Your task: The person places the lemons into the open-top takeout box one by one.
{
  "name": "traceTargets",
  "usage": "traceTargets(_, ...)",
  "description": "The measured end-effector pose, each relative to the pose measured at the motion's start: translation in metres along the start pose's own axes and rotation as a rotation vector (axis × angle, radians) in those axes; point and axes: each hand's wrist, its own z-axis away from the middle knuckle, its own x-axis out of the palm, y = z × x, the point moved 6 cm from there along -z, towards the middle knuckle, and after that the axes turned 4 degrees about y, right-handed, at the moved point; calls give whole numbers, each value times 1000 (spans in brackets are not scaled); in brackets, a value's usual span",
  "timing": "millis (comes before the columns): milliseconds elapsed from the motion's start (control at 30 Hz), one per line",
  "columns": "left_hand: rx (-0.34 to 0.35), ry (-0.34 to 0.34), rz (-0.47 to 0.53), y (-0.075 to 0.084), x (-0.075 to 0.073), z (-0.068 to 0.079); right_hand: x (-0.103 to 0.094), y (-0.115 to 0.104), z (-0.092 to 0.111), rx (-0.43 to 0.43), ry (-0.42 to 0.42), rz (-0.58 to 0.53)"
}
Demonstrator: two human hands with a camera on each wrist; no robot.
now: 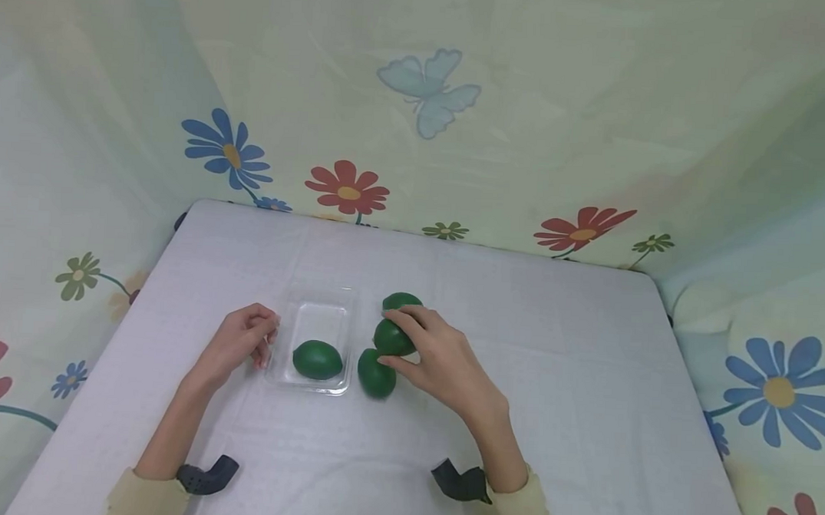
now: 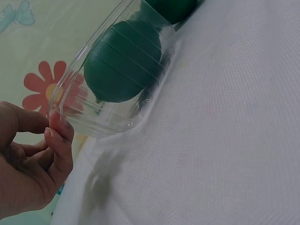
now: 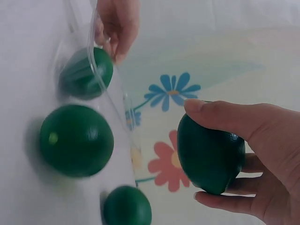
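Note:
A clear plastic box (image 1: pixel 322 296) stands on the table with one green lime (image 1: pixel 317 359) inside. At its left rim, my left hand (image 1: pixel 246 336) pinches the edge between thumb and fingertips, as the left wrist view shows. My right hand (image 1: pixel 449 363) grips another lime (image 3: pixel 211 152), thumb on one side and fingers on the other, raised off the cloth to the right of the box. Under and beside that hand, two more limes lie on the table: a near one (image 1: pixel 377 375) close to the box and a far one (image 1: pixel 401 300) partly behind the held lime.
A white cloth (image 1: pixel 586 388) covers the table. Fabric walls printed with flowers and a butterfly (image 1: pixel 430 93) surround its back and sides. Dark curved devices sit at both wrists, one by the left sleeve (image 1: pixel 208 475) and one by the right (image 1: pixel 459 481).

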Motion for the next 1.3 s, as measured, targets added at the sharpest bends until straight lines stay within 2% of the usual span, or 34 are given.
traceTargets(233, 5, 8, -16, -2, -1, -1, 24, -12, -34, 8, -77, -82)
traceTargets(333, 4, 10, -23, -2, -2, -1, 42, -12, -49, 59, -164, -165)
traceTargets(467, -1, 12, -37, -4, -3, -1, 76, -10, -67, 145, -295, -260)
traceTargets(600, -8, 7, -48, -7, -2, -2, 109, -12, -80, 182, -389, -199)
traceTargets(733, -14, 5, -48, -8, -1, -3, 130, -20, -89, 155, -438, -97)
traceTargets(933, -18, -5, -32, -7, 1, -4, 143, -24, -96, 137, -469, -6)
traceTargets(1300, -16, -2, -22, -4, 0, -4, 152, -23, -97, 153, -544, -58)
